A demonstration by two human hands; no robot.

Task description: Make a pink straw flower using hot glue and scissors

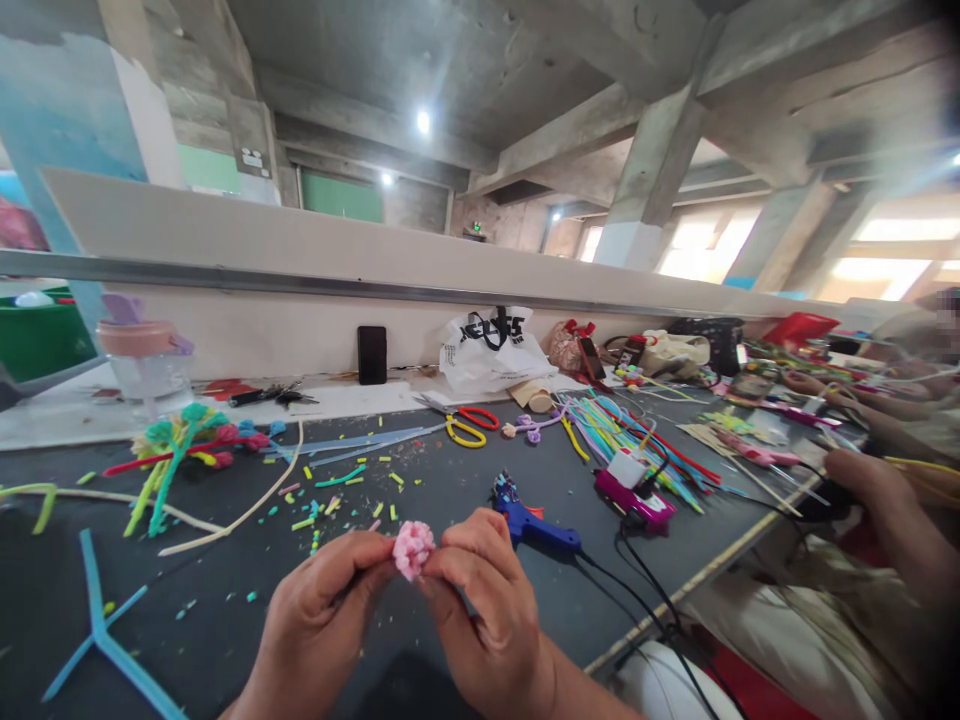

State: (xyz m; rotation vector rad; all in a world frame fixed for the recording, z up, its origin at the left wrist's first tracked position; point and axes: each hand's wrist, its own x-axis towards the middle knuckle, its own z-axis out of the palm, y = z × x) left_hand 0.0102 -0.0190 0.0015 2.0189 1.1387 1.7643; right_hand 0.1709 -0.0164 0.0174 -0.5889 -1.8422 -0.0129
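A small pink fuzzy flower (413, 549), which looks made of pipe cleaner, is held up between my two hands above the dark tabletop. My left hand (322, 610) pinches its left side with thumb and forefinger. From the right, my right hand (487, 600) grips it the same way, fingers curled. Just beyond my right hand lies a blue glue gun (544, 530), its cord running right. Short yellow and green cut pieces (322, 510) are scattered past my left hand. Scissors (466, 425) with red and yellow handles rest farther back.
Finished pipe cleaner flowers (176, 455) and blue strips (97, 625) lie left. A bundle of coloured pipe cleaners (630, 440) and a purple power strip (636, 502) sit right. A phone (372, 355), white bag (491, 350) and bottle (142, 360) stand behind. Another person's hand (862, 480) is at right.
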